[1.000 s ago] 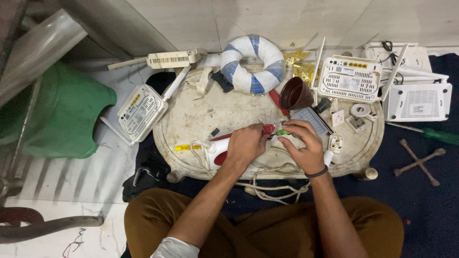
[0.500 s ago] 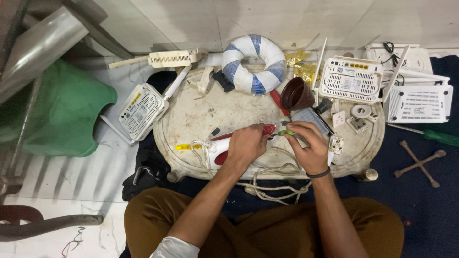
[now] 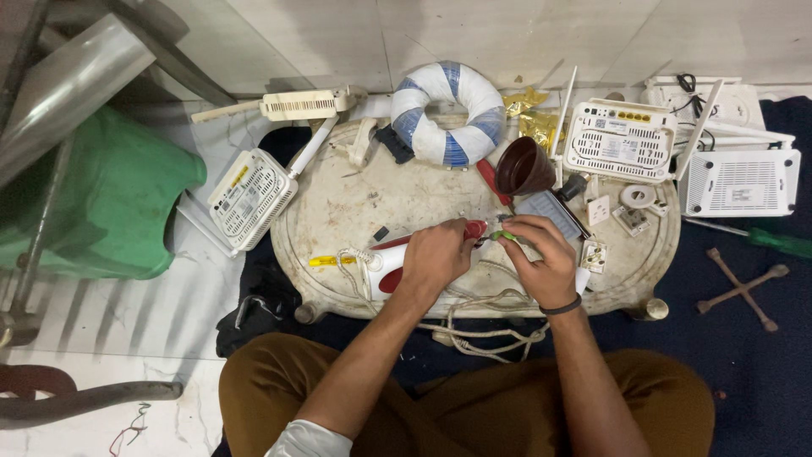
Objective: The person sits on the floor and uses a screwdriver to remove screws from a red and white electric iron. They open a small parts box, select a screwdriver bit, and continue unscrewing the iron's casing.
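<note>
Your fingers (image 3: pixel 470 239) of the left hand (image 3: pixel 436 256) clench the red-and-white plastic appliance (image 3: pixel 391 264); your right hand (image 3: pixel 541 258) pinches a small green part (image 3: pixel 504 236) (brown funnel (image 3: pixel 523 167) stands near, contents unseen).

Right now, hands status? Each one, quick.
Left hand: closed on the red-and-white appliance lying on the table.
Right hand: closed, fingers pinching a small green-tipped tool at the appliance's red end.
</note>
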